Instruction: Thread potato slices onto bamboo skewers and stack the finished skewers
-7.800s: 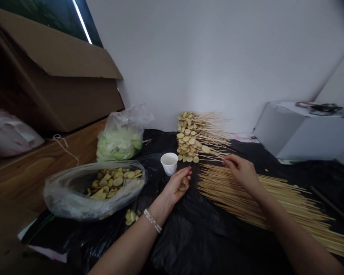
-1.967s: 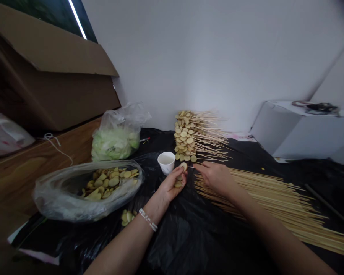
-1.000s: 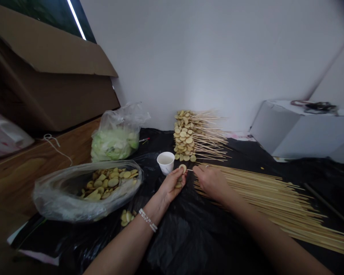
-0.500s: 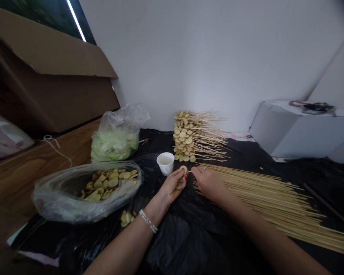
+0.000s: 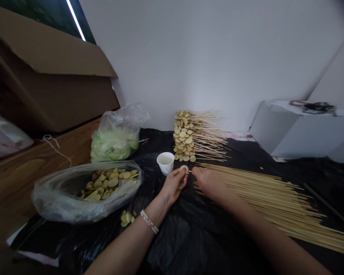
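My left hand (image 5: 172, 186), with a beaded bracelet at the wrist, pinches a round potato slice (image 5: 184, 168); more slices show partly under its fingers. My right hand (image 5: 208, 182) is closed on a thin wooden skewer (image 5: 190, 171), whose end meets the slice's right edge. Just behind my left hand stands a white paper cup (image 5: 165, 163). Loose skewers (image 5: 260, 194) lie in a wide layer to the right, partly behind my right forearm. Farther back, skewers threaded with slices (image 5: 186, 135) are stacked against the wall.
An open plastic bag of slices (image 5: 87, 191) lies at the left, with a small pile of slices (image 5: 127, 218) beside it. Behind are a bag of green vegetables (image 5: 114, 143) and a cardboard box (image 5: 63, 91). A white box (image 5: 306, 131) stands back right.
Both hands have shifted very slightly to the right, and my right hand has turned a little. The slice and skewer remain held together.
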Tool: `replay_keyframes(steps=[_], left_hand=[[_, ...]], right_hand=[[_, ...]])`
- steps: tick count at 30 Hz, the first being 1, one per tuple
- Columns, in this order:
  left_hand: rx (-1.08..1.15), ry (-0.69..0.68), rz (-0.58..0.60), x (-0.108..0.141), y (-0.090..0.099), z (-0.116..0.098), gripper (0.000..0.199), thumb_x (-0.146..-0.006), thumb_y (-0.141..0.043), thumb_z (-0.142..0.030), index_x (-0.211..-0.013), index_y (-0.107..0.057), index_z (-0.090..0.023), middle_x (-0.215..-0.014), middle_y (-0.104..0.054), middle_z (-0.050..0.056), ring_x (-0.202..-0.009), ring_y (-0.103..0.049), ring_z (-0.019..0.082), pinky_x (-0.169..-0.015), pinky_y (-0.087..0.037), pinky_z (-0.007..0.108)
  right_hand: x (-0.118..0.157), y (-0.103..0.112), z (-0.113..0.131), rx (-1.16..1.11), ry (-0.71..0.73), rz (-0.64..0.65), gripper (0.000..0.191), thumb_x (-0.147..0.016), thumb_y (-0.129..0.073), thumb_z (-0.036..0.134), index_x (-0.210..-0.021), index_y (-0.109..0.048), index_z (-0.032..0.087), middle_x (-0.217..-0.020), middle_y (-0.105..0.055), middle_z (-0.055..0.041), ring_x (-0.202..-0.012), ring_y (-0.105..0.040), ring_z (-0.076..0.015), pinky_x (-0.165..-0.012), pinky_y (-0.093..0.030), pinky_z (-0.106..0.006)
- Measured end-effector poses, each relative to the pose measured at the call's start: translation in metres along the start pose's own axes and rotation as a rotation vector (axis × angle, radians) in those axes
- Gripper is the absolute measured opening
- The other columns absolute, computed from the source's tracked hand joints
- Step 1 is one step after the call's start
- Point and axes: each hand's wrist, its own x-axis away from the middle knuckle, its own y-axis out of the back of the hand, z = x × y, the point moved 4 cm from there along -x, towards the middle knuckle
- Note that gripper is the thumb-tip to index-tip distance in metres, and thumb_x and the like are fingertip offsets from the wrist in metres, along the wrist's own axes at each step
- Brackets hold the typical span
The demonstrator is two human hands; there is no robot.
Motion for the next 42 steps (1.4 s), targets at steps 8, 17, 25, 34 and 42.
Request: replay_keyframes(steps=[8, 17, 25, 34, 42], left_hand=[[0.051, -0.001, -0.022, -0.002, 0.003, -0.007, 0.007, -0.073, -0.070, -0.010, -0.073, -0.064, -0.008, -0.067, -0.062, 0.002, -0.051, -0.055, 0.002, -0.046, -0.045, 0.008], [0.042, 0.009, -0.044, -0.001, 0.003, -0.006, 0.010, -0.070, -0.073, -0.009, -0.072, -0.063, -0.009, -0.064, -0.061, 0.001, -0.049, -0.054, 0.002, -0.044, -0.045, 0.008], [0.007, 0.005, -0.032, -0.004, 0.006, -0.003, 0.013, -0.068, -0.075, -0.011, -0.070, -0.063, -0.009, -0.063, -0.061, 0.001, -0.048, -0.054, 0.002, -0.045, -0.045, 0.008], [-0.026, 0.004, -0.040, -0.003, 0.006, -0.002, 0.012, -0.068, -0.075, -0.011, -0.070, -0.064, -0.008, -0.060, -0.061, 0.001, -0.049, -0.054, 0.003, -0.045, -0.044, 0.008], [-0.050, -0.013, 0.011, -0.003, 0.006, 0.001, 0.015, -0.066, -0.077, -0.014, -0.068, -0.064, -0.009, -0.058, -0.060, 0.001, -0.047, -0.052, 0.003, -0.044, -0.043, 0.009]], right_hand=[[0.000, 0.003, -0.007, -0.051, 0.065, -0.080, 0.018, -0.091, -0.037, 0.016, -0.091, -0.054, 0.017, -0.089, -0.063, -0.0067, -0.080, -0.059, -0.0182, -0.066, -0.035, -0.027], [0.003, 0.011, 0.002, 0.042, 0.085, -0.061, 0.014, -0.086, -0.044, 0.013, -0.091, -0.057, 0.016, -0.088, -0.063, -0.0084, -0.080, -0.058, -0.0203, -0.063, -0.034, -0.028], [0.007, 0.012, 0.011, 0.065, 0.106, -0.118, 0.018, -0.091, -0.039, 0.014, -0.090, -0.057, 0.016, -0.088, -0.063, -0.0102, -0.084, -0.057, -0.0202, -0.063, -0.035, -0.027], [0.006, 0.007, 0.012, 0.080, 0.050, -0.048, 0.014, -0.090, -0.042, 0.013, -0.091, -0.056, 0.014, -0.084, -0.064, -0.0109, -0.073, -0.061, -0.0196, -0.056, -0.034, -0.026], [0.006, 0.006, 0.015, 0.061, 0.058, -0.074, 0.018, -0.092, -0.038, 0.015, -0.093, -0.056, 0.016, -0.089, -0.064, -0.0111, -0.082, -0.059, -0.0195, -0.061, -0.037, -0.026]])
